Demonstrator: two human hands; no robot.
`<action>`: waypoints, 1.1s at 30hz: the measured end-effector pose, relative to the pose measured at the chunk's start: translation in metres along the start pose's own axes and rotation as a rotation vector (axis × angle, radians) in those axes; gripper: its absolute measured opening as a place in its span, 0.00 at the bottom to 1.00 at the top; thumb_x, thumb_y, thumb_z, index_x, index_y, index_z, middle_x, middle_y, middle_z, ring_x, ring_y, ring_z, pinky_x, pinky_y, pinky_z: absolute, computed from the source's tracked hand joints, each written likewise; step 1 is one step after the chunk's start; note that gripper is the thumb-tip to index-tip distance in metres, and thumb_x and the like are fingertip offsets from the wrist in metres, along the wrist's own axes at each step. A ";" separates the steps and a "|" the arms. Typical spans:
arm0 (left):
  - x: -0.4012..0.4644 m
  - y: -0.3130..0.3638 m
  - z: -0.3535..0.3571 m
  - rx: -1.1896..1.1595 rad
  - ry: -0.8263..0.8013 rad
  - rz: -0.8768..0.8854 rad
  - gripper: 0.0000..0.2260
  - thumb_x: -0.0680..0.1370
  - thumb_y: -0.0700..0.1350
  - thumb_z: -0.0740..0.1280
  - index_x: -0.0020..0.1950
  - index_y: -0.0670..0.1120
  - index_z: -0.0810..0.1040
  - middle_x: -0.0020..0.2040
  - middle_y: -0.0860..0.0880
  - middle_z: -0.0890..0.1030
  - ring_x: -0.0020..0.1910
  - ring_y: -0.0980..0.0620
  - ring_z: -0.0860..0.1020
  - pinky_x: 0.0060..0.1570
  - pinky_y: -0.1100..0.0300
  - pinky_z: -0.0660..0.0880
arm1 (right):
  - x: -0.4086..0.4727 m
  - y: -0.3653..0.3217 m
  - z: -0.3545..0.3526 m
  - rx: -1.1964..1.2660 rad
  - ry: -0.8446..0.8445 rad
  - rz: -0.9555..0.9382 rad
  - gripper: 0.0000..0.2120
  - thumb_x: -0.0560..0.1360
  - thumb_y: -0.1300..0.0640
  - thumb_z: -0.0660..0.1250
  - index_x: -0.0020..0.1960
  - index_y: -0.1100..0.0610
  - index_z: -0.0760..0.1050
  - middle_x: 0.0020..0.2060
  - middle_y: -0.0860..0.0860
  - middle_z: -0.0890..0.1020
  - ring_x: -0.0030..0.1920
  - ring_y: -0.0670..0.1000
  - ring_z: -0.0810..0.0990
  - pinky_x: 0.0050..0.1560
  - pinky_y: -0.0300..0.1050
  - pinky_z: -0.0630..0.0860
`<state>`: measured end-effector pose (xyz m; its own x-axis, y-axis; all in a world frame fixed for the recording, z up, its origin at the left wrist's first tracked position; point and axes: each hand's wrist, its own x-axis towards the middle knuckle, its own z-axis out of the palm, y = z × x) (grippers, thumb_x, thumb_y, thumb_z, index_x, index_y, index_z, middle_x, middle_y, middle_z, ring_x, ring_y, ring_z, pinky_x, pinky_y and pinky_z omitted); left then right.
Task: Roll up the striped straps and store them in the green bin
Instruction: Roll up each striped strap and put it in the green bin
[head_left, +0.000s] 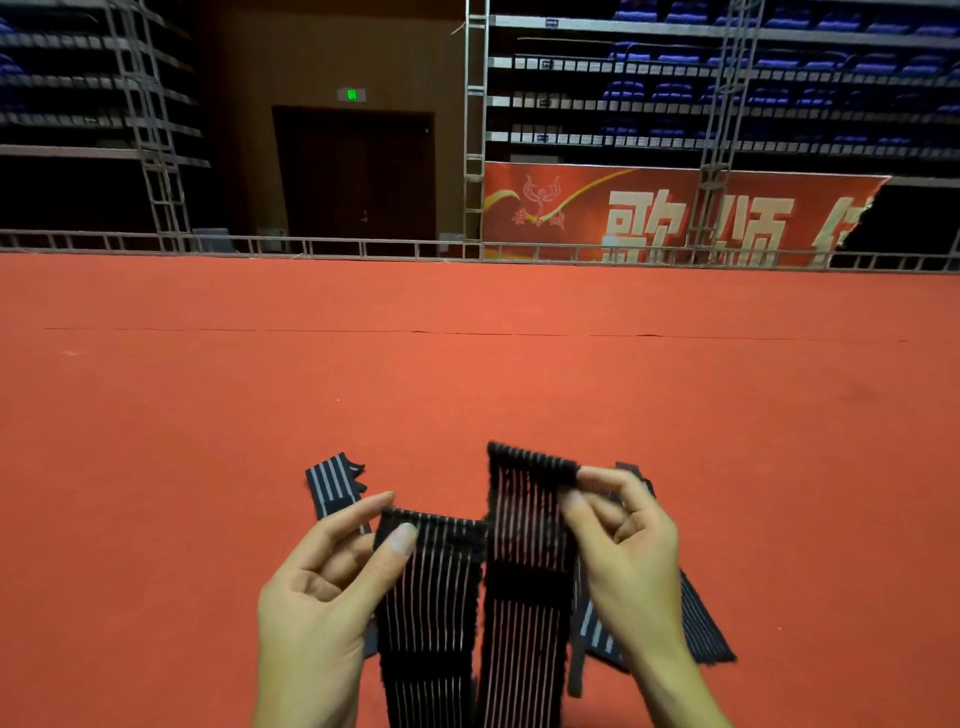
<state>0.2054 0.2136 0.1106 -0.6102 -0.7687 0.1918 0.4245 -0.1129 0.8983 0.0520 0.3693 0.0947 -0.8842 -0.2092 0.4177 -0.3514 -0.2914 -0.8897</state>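
While each hand's grip pinches a striped strap end, left hand (322, 587), right hand (623, 551), loose straps (332, 486) on red carpet (467, 374).

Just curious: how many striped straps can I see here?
4, possibly more hidden: black striped elastic strap in left hand, another in right hand, one on red carpet far left, one under right hand.

Both hands held up black striped straps above the red carpet (467, 364). The left hand (322, 587) pinched the top edge of one striped strap (431, 597); the right hand (623, 540) pinched the top corner of a taller strap (524, 545) beside it. More straps (332, 488) lay on the carpet beneath. A red banner (675, 218) hung behind a metal railing (363, 247).
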 end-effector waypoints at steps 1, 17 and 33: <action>0.000 0.002 0.001 -0.012 -0.012 -0.003 0.15 0.70 0.38 0.78 0.55 0.51 0.90 0.48 0.36 0.88 0.45 0.49 0.87 0.41 0.64 0.82 | 0.008 -0.003 -0.002 0.003 0.022 -0.029 0.06 0.80 0.61 0.73 0.55 0.51 0.83 0.45 0.55 0.90 0.48 0.56 0.89 0.54 0.58 0.84; 0.012 0.009 0.045 0.105 -0.032 0.203 0.11 0.73 0.38 0.80 0.54 0.49 0.88 0.45 0.44 0.90 0.48 0.45 0.89 0.48 0.54 0.84 | 0.018 -0.026 0.030 0.102 -0.283 0.067 0.13 0.80 0.68 0.72 0.63 0.58 0.82 0.50 0.57 0.90 0.54 0.56 0.89 0.55 0.47 0.85; 0.004 0.008 0.027 0.363 -0.170 0.158 0.20 0.75 0.35 0.79 0.62 0.54 0.84 0.42 0.45 0.89 0.46 0.51 0.88 0.54 0.50 0.79 | 0.029 -0.034 0.011 0.174 -0.434 0.570 0.17 0.73 0.58 0.80 0.61 0.58 0.86 0.49 0.57 0.88 0.48 0.54 0.86 0.53 0.55 0.85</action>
<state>0.1888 0.2263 0.1294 -0.6708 -0.6408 0.3733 0.2771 0.2502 0.9277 0.0422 0.3625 0.1389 -0.7009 -0.7124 -0.0332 0.2116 -0.1633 -0.9636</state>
